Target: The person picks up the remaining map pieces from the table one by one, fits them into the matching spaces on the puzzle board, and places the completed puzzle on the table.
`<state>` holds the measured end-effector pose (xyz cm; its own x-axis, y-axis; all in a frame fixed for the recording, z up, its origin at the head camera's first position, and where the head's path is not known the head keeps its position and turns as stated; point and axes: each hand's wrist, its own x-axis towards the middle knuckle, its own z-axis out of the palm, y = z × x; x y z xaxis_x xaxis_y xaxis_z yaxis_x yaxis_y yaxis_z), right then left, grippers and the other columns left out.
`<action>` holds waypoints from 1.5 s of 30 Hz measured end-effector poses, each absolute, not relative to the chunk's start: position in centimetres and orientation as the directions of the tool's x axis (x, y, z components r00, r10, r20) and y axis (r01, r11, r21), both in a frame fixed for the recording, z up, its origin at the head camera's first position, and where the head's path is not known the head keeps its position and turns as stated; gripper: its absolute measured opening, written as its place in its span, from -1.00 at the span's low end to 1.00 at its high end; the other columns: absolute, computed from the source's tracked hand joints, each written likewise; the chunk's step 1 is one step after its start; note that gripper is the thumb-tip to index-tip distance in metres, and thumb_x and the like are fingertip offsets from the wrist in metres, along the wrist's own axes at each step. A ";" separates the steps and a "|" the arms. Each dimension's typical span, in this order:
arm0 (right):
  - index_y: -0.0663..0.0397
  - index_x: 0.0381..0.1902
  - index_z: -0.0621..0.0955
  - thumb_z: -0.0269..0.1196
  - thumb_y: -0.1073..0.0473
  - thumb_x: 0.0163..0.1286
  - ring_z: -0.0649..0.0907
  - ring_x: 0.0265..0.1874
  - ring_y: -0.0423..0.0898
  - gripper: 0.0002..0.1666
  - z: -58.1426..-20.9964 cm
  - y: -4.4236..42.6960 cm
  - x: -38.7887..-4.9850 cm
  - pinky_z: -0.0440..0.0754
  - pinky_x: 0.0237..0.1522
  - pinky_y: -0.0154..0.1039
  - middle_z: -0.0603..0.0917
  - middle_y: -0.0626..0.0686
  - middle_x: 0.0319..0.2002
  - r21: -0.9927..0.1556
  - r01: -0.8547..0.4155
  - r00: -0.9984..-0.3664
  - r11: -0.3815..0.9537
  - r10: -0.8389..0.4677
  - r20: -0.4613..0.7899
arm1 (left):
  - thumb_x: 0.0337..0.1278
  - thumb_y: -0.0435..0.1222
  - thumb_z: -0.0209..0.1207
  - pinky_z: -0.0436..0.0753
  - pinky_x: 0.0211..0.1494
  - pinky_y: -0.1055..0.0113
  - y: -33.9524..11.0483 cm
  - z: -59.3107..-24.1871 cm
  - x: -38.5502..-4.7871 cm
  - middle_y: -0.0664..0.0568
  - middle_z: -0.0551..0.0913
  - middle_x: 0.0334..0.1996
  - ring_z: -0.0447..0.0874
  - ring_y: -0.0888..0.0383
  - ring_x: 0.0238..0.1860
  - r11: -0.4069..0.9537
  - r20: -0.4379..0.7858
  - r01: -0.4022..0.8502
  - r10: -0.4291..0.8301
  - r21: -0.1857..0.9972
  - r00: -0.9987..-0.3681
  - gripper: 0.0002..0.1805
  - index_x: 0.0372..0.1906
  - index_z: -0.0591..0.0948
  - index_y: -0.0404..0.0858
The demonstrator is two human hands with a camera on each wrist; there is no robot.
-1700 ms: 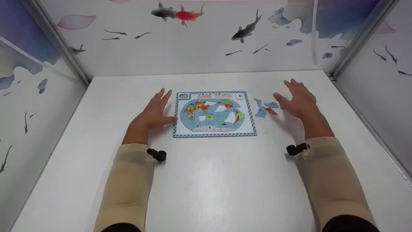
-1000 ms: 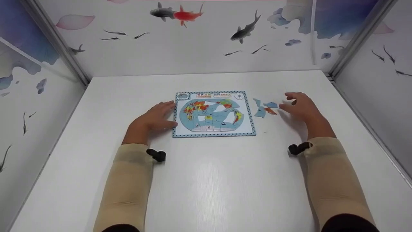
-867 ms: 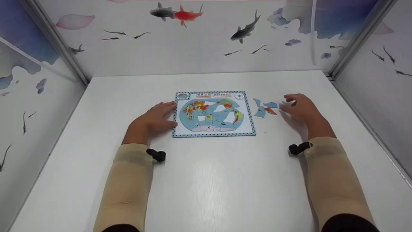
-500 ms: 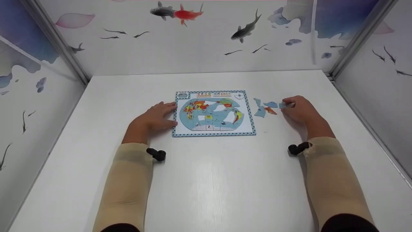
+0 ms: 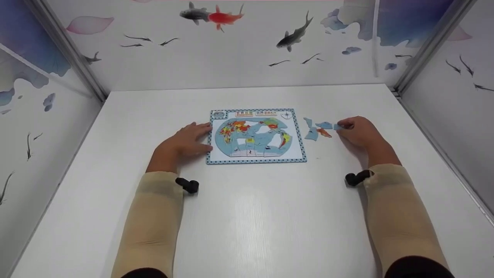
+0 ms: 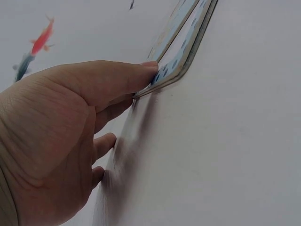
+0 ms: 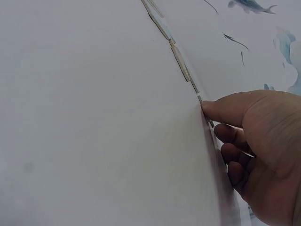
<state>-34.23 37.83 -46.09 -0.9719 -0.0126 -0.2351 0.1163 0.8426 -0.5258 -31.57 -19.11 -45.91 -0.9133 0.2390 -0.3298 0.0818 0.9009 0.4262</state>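
A world map puzzle board point(image 5: 254, 159) with a dotted blue border lies on the white table, white gaps showing in its map. My left hand point(image 5: 184, 142) rests at the board's left edge; in the left wrist view the thumb of that hand point(image 6: 61, 122) touches the board's corner area point(image 6: 176, 70). My right hand point(image 5: 359, 131) pinches a small blue piece point(image 5: 337, 126) between thumb and fingers, low at the tabletop. Just left of it lie a blue piece point(image 5: 325, 125), an orange piece point(image 5: 324, 133) and two more blue ones. The right wrist view shows my right hand point(image 7: 263, 136) at the pieces' edge.
The white table point(image 5: 251, 216) is enclosed by a printed back wall point(image 5: 239, 69) and side walls with metal corner posts. A small black device point(image 5: 188, 185) sits at the left cuff, another point(image 5: 357, 178) at the right cuff.
My right hand has come down from above the table and closed its fingertips on the small blue piece. My left hand has lowered slightly, its fingers now against the board's left edge.
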 end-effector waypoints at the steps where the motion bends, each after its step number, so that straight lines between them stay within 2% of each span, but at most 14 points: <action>1: 0.09 0.51 0.51 0.16 -0.06 0.64 0.43 0.44 0.33 -0.38 -46.1 37.8 -34.2 0.34 0.57 0.40 0.49 0.33 0.42 -0.524 0.115 -0.972 0.844 -0.014 -0.235 | 0.33 0.18 0.27 -0.13 0.78 -0.35 -19.1 -45.9 -31.6 0.28 -0.05 0.79 -0.36 -0.02 0.82 0.901 -0.331 0.080 0.238 0.427 -0.913 -0.07 0.71 0.11 0.40; 11: 0.15 0.50 0.49 0.14 -0.14 0.66 0.46 0.40 0.32 -0.34 -45.9 37.7 -34.1 0.39 0.52 0.38 0.47 0.34 0.39 -0.505 0.054 -0.975 0.861 -0.064 -0.213 | 0.30 0.14 0.30 -0.15 0.75 -0.40 -18.9 -45.9 -31.9 0.26 -0.04 0.79 -0.36 -0.06 0.82 0.901 -0.342 0.074 0.236 0.427 -0.910 -0.06 0.71 0.14 0.37; 17: 0.05 0.51 0.49 0.15 -0.18 0.64 0.46 0.33 0.26 -0.33 -45.3 36.8 -34.0 0.49 0.42 0.32 0.46 0.26 0.42 -0.527 0.097 -0.979 0.844 -0.014 -0.203 | 0.30 0.13 0.29 -0.16 0.75 -0.41 -19.0 -45.8 -31.9 0.25 -0.06 0.79 -0.37 -0.08 0.82 0.896 -0.351 0.070 0.242 0.439 -0.905 -0.06 0.71 0.12 0.37; 22: -0.05 0.49 0.52 0.17 -0.22 0.63 0.48 0.29 0.21 -0.36 -44.3 34.9 -34.0 0.60 0.29 0.20 0.47 0.18 0.44 -0.538 0.089 -0.986 0.838 -0.002 -0.166 | 0.29 0.14 0.30 -0.15 0.75 -0.41 -18.9 -45.8 -31.8 0.25 -0.08 0.80 -0.38 -0.06 0.82 0.901 -0.350 0.045 0.213 0.431 -0.912 -0.06 0.70 0.13 0.42; 26: -0.10 0.47 0.55 0.19 -0.22 0.62 0.50 0.24 0.14 -0.38 -43.4 33.0 -33.9 0.64 0.14 0.02 0.52 0.11 0.39 -0.545 0.051 -0.991 0.837 -0.025 -0.131 | 0.29 0.14 0.30 -0.15 0.74 -0.42 -18.8 -45.8 -31.8 0.26 -0.08 0.79 -0.37 -0.06 0.82 0.900 -0.345 0.047 0.214 0.433 -0.914 -0.07 0.69 0.13 0.44; 32: -0.16 0.44 0.58 0.26 -0.11 0.60 0.55 0.05 0.06 -0.46 -42.2 29.6 -33.5 0.71 -0.06 -0.17 0.56 0.05 0.30 -0.568 0.018 -0.991 0.823 -0.061 -0.120 | 0.31 0.10 0.30 -0.15 0.76 -0.38 -18.9 -46.0 -31.7 0.30 -0.06 0.79 -0.37 -0.04 0.82 0.895 -0.342 0.039 0.209 0.444 -0.916 -0.08 0.69 0.15 0.43; 45: -0.20 0.40 0.63 0.29 -0.09 0.59 0.51 0.09 0.04 -0.51 -41.5 25.4 -33.4 0.63 0.02 -0.12 0.60 0.00 0.25 -0.568 -0.040 -0.992 0.822 -0.102 -0.077 | 0.31 0.10 0.30 -0.12 0.76 -0.38 -18.8 -46.0 -31.5 0.32 -0.03 0.78 -0.34 -0.04 0.82 0.890 -0.326 0.048 0.216 0.454 -0.921 -0.10 0.68 0.17 0.43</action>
